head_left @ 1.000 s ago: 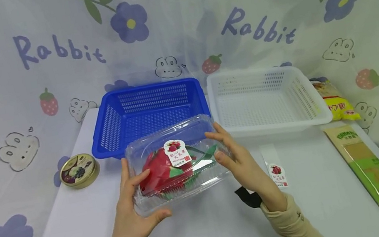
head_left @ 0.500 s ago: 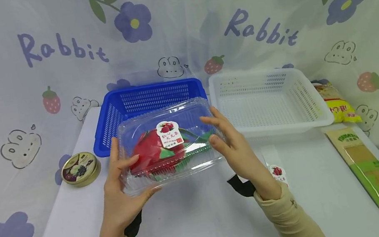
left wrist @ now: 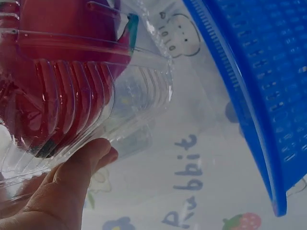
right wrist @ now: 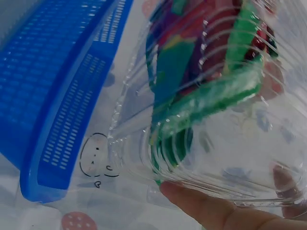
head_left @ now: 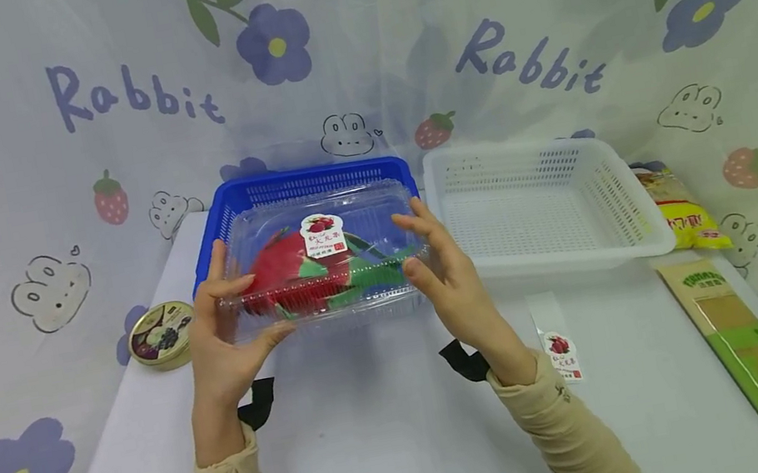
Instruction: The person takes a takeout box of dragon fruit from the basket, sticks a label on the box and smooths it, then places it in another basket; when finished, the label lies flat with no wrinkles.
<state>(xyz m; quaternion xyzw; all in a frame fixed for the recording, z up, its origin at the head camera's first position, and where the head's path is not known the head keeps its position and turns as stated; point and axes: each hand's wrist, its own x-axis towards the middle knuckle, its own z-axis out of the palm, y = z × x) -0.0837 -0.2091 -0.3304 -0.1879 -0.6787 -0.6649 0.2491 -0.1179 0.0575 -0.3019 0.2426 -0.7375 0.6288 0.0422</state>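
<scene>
Head view: clear clamshell box (head_left: pixel 327 267) with red fruit is held above blue basket (head_left: pixel 243 201), gripped at 9 o'clock by left hand (head_left: pixel 217 333), at 3 o'clock by right hand (head_left: pixel 443 280).
Left wrist: thumb is curled under box (left wrist: pixel 81 96).
Right wrist: fingers are pressed beneath box (right wrist: pixel 206 110); basket (right wrist: pixel 53 96) at 9 o'clock.

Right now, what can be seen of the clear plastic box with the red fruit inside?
The clear plastic box is a ribbed, see-through clamshell with its lid closed and a small printed label on top. Inside lies a red fruit with green leaf-like parts. It is held off the table, roughly level, above the front of the blue basket. The left hand grips its left end, thumb on top; the right hand holds its right end.
</scene>
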